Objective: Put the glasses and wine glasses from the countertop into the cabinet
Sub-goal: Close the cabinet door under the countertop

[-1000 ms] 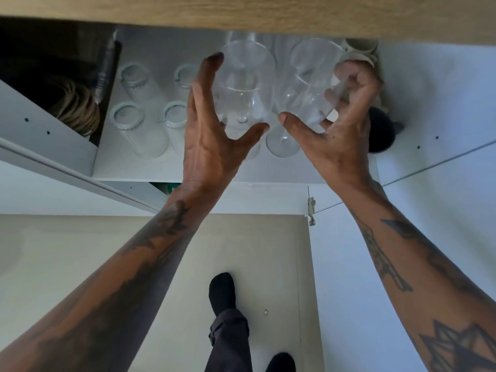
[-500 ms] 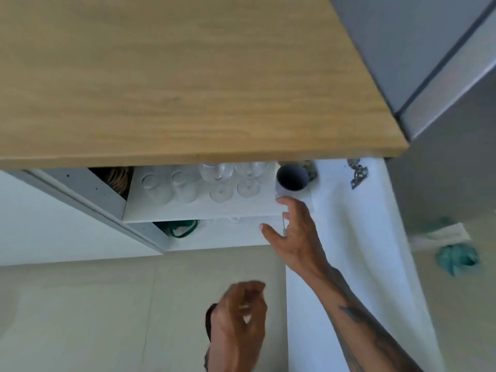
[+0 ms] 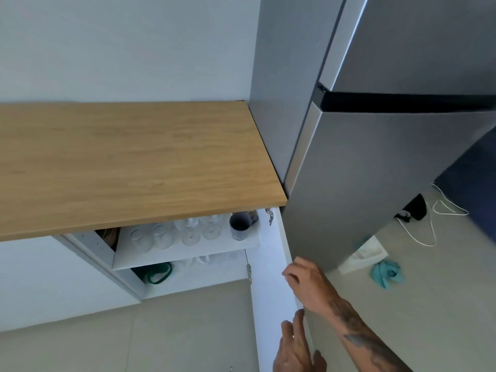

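Under the wooden countertop (image 3: 128, 162) the white cabinet stands with its door (image 3: 271, 285) swung out. On its upper shelf (image 3: 185, 255) stand clear glasses (image 3: 150, 237) at the left and two wine glasses (image 3: 200, 229) beside them. My right hand (image 3: 308, 283) rests against the outer edge of the door, fingers apart, holding nothing. My left hand (image 3: 295, 347) hovers lower by the same door edge, fingers spread and empty. No glass stands on the countertop in view.
A dark mug (image 3: 240, 224) stands at the shelf's right end. A green object (image 3: 158, 273) lies on the lower shelf. A tall grey fridge (image 3: 375, 157) rises right of the counter. A teal cloth (image 3: 386, 273) and white cable (image 3: 432, 224) lie on the floor.
Both hands let go of the wine glasses on the shelf and drew back. My view rose above the countertop. My right hand moved from the shelf's front to the door's edge.
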A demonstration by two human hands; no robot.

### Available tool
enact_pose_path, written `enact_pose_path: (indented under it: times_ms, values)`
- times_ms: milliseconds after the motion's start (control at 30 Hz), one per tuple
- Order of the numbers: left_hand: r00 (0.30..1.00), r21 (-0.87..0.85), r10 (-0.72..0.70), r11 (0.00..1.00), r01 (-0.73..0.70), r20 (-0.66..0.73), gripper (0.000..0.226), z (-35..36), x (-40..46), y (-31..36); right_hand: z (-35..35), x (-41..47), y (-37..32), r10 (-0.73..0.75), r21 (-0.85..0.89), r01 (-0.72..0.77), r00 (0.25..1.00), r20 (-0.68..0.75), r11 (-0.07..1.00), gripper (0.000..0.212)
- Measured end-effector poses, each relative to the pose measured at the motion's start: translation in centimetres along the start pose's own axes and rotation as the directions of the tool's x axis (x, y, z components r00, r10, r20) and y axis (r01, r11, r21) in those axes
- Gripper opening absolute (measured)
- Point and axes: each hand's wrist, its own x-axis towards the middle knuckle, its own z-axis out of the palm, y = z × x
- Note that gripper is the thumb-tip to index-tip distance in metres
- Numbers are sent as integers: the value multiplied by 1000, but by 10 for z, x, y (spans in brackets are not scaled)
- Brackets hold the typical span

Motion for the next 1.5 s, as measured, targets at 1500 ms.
enact_pose_path:
  times_ms: [1500]
  values:
    - [812, 418, -73, 828, 373, -579, 75, -254, 62, -171, 97, 122, -163, -247, -217, 250, 968, 43, 944, 73]
